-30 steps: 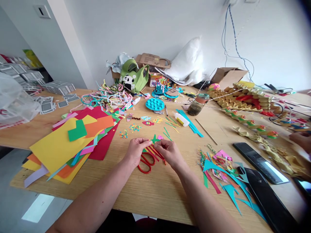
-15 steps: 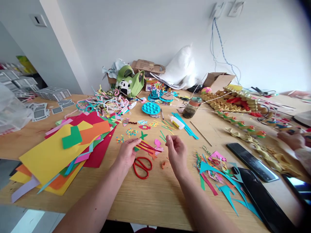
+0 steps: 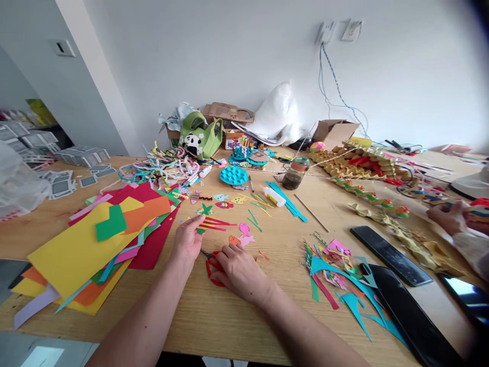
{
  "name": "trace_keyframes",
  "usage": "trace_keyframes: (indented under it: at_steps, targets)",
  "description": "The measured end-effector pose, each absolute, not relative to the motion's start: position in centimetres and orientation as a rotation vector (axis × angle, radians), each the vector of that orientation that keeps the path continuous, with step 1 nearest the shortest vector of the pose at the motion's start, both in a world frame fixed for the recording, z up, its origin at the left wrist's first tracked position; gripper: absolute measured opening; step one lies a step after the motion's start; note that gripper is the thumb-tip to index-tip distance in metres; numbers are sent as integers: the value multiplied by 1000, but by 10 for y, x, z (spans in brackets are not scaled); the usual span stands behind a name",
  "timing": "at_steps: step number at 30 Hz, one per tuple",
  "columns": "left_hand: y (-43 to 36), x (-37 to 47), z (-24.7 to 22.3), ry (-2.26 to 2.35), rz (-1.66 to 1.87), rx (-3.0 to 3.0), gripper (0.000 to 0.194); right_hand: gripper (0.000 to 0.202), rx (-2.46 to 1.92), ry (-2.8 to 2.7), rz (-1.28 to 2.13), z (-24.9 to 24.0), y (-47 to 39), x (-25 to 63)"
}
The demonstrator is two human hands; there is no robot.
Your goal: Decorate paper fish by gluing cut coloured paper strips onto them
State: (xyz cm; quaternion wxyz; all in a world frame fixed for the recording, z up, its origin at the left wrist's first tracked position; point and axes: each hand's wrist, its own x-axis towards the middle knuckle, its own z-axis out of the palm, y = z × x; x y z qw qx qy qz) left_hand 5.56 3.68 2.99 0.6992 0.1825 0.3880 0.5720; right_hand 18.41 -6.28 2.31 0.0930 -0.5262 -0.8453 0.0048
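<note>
My left hand [image 3: 187,237] pinches a few thin red paper strips [image 3: 221,222] that fan out to the right. A green paper cutout [image 3: 207,209] shows just past its fingertips; whether the fingers touch it I cannot tell. My right hand [image 3: 240,269] is closed over the red handles of the scissors [image 3: 212,275], whose dark blades point left towards my left wrist. Beyond the right knuckles lie a pink paper fish [image 3: 244,229] and an orange paper fish [image 3: 233,239]. Short green paper strips [image 3: 253,219] lie farther back.
Coloured paper sheets [image 3: 72,250] are piled at left. Paper scraps [image 3: 332,270] and phones [image 3: 391,255] lie at right. A glue bottle [image 3: 275,197], a glass jar [image 3: 296,173] and a blue scalloped plate [image 3: 234,175] stand farther back. Another person's hand [image 3: 449,216] is at far right.
My right hand has come down and left from beside the strips onto the scissors' handles. My left hand keeps the strips, and the whole view has shifted slightly.
</note>
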Motion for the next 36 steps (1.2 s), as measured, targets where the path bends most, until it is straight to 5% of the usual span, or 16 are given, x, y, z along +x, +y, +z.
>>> trace_keyframes:
  at_steps: [12, 28, 36]
  targets:
    - [46, 51, 27, 828, 1278, 203, 13, 17, -1863, -2510, 198, 26, -68, 171]
    - [58, 26, 42, 698, 1488, 57, 18, 11, -1424, -1792, 1426, 42, -64, 201]
    - [55, 32, 38, 747, 1515, 125, 17, 42, -901, -1276, 1605, 37, -58, 199]
